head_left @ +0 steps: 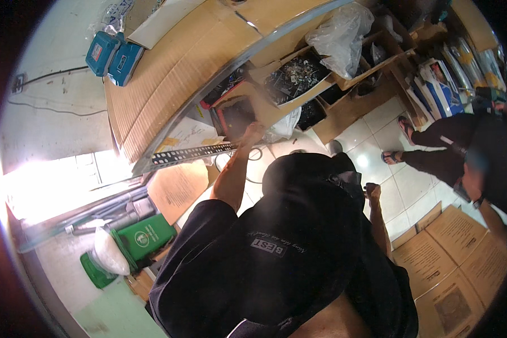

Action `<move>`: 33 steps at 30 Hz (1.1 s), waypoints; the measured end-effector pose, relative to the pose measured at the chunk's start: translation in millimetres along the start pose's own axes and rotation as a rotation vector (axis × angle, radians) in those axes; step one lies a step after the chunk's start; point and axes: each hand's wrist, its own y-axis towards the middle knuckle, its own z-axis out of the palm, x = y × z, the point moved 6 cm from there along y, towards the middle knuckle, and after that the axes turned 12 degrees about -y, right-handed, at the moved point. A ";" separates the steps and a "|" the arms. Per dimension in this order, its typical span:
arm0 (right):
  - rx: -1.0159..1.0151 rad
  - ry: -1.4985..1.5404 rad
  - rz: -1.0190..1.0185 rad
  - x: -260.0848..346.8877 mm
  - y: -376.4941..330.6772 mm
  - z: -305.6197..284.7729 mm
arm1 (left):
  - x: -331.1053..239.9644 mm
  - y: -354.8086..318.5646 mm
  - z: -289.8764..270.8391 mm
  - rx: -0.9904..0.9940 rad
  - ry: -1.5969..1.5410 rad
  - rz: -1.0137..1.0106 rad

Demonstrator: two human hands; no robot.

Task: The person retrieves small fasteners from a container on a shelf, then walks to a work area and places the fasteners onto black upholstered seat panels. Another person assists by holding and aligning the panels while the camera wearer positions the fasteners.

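Observation:
My left hand (253,134) reaches to the lower shelf under the cardboard-covered worktop. It is at the front of an open box with a dark inside (236,116); its fingers are too small and blurred to make out. A clear plastic bag (285,125) lies just right of that hand. Down at my right side, my right hand (372,191) is closed with its fingers curled. Something dark shows at its fingers, but what it is cannot be made out.
The cardboard-covered worktop (169,79) carries teal power-tool cases (115,58). Small metal parts (298,73) fill a shelf box. A perforated metal strip (192,152) edges the shelf. A green bin (146,235) lies left, flat cartons (434,253) right. Another person (462,143) stands at right.

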 end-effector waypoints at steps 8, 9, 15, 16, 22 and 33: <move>-0.198 -0.264 -0.291 -36.3 -132.9 90.1 | -76.7 -19.3 10.8 -0.077 0.533 -0.027; -0.191 -0.309 -0.222 -42.5 -144.8 98.4 | -69.0 -18.0 15.2 -0.081 0.489 -0.023; -0.195 -0.400 -0.004 -68.7 -203.2 121.9 | 6.8 -34.9 59.3 0.114 0.646 0.078; -0.195 -0.405 0.015 -72.8 -209.3 123.3 | 17.1 -46.2 70.0 0.157 0.572 0.073; -0.200 -0.433 0.057 -96.8 -226.5 122.3 | 11.5 -103.4 102.6 0.166 0.560 -0.037; -0.106 -0.436 0.102 -146.9 -215.5 86.7 | -2.6 -162.1 145.5 0.452 0.889 0.291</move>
